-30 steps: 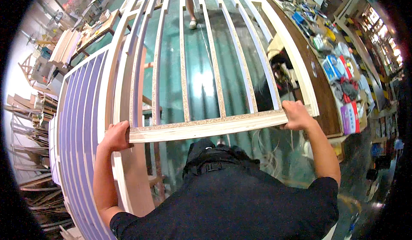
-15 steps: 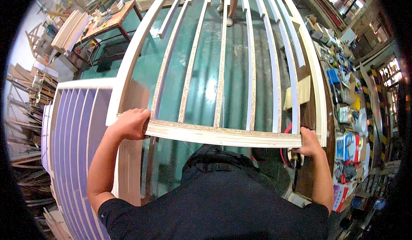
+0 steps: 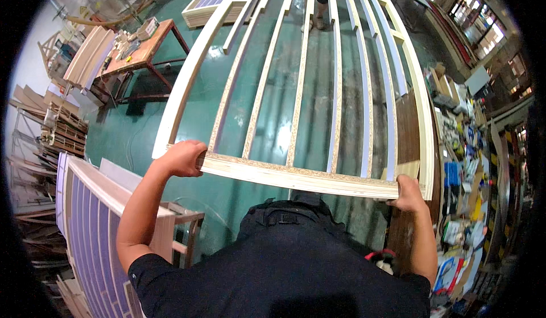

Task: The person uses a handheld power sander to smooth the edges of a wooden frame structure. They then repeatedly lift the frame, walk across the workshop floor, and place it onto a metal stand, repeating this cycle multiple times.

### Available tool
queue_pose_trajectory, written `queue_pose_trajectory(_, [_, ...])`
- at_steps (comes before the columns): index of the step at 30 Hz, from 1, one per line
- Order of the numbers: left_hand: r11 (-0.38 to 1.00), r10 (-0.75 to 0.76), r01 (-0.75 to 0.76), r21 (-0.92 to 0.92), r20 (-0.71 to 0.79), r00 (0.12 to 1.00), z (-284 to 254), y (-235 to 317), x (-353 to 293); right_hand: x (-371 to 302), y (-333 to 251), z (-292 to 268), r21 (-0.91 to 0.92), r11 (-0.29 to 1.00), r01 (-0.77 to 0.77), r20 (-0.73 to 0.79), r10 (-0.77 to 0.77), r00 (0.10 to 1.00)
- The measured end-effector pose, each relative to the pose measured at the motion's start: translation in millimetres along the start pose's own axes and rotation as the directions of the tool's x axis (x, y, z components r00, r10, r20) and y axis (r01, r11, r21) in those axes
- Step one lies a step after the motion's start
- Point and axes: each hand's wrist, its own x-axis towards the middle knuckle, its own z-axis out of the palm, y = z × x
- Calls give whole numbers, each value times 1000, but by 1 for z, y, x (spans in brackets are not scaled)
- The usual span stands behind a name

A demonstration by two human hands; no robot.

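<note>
Stretched out in front of me is a long slatted wooden frame point(image 3: 296, 180), its near rail held level above the green floor. My left hand point(image 3: 185, 158) wraps round the rail's left end, fingers curled over it. At the right end my right hand point(image 3: 410, 194) grips the same rail, thumb on top and fingers beneath. Several long slats with chipboard edges and pale lilac sides run away from me inside the frame. The far end of the frame is cut off by the view's top edge. A person point(image 3: 318, 0) stands near that end, hands out of sight.
At lower left a lilac-slatted panel stack point(image 3: 94, 221) rests on a wooden stand point(image 3: 190, 218). A work table point(image 3: 142, 51) with wood pieces is far left. More frames point(image 3: 213, 14) lie stacked behind it. A cluttered bench point(image 3: 455, 170) runs along the right.
The frame, with both my hands on it, has moved forward relative to the floor and the panel stack. More floor shows on the left. The other person is further back in view.
</note>
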Motion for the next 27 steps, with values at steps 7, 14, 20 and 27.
queue_pose_trajectory(7, [998,-1,7,60,-94,996,-57,-39,179,175,56,-42,-78,993,85,-109,-93,990])
queue_pose_trajectory(14, [996,9,5,89,-150,989,-99,-88,360,362,114,-55,-157,984,80,-163,-105,981])
queue_pose_trajectory(20, [997,-6,18,73,-168,986,-137,-147,506,517,129,-94,-171,983,70,-126,-92,988])
queue_pose_trajectory(27, [995,-41,59,84,-197,980,-209,-220,663,715,140,-139,-153,986,58,-122,-77,990])
